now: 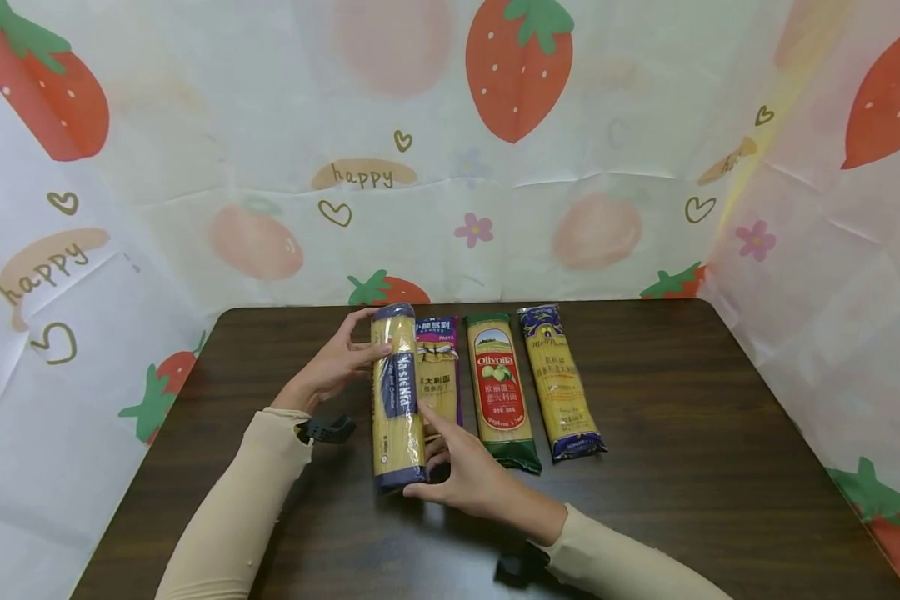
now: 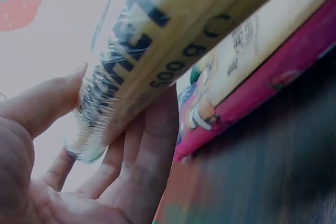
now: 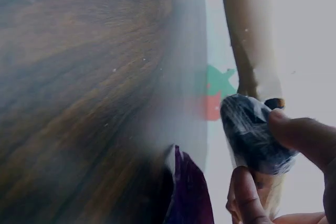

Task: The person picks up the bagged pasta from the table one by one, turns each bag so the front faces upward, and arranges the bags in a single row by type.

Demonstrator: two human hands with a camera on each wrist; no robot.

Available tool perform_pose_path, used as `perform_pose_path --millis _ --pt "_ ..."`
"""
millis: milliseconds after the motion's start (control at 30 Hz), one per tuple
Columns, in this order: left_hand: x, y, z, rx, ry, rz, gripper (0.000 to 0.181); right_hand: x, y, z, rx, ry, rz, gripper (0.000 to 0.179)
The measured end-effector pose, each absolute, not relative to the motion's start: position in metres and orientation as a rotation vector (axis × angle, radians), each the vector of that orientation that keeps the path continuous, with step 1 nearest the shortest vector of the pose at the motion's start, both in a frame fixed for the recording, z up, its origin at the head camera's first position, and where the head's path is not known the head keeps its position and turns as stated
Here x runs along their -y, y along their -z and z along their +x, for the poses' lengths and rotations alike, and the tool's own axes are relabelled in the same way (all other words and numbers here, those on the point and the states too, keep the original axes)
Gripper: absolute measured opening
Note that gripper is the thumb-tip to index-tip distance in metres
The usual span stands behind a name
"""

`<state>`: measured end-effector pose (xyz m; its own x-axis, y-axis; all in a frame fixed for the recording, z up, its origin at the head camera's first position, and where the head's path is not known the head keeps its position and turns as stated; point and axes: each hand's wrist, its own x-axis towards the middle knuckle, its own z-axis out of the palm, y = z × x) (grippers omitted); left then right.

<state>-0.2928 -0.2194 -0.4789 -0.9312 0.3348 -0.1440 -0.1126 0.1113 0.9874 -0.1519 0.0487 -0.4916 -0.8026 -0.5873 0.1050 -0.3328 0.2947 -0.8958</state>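
Observation:
Both hands hold a clear pack of spaghetti [image 1: 399,446] with a dark blue label and blue ends, raised over the left part of the table. My left hand [image 1: 336,364] grips its upper end from the left; in the left wrist view the thumb and fingers wrap round the pack [image 2: 152,45], where "500 g" shows. Lower right, my right hand [image 1: 468,475] holds the bottom end between thumb and fingers. The right wrist view shows that dark blue end [image 3: 257,137] pinched there. Just behind lies a purple-edged pasta pack [image 1: 438,379], partly covered by the held one.
To the right lie a green and red Olivoila spaghetti pack [image 1: 501,383] and a yellow pasta pack [image 1: 562,383] with blue ends, slightly slanted. They rest on a dark wooden table [image 1: 690,467]. A strawberry-print cloth [image 1: 435,242] stands behind and at both sides.

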Motion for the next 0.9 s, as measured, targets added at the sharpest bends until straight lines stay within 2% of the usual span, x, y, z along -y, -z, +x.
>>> perform_pose_path --millis 900 --pt "0.244 0.492 -0.322 -2.237 -1.724 0.133 0.087 -0.004 0.491 -0.178 -2.246 1.424 -0.59 0.103"
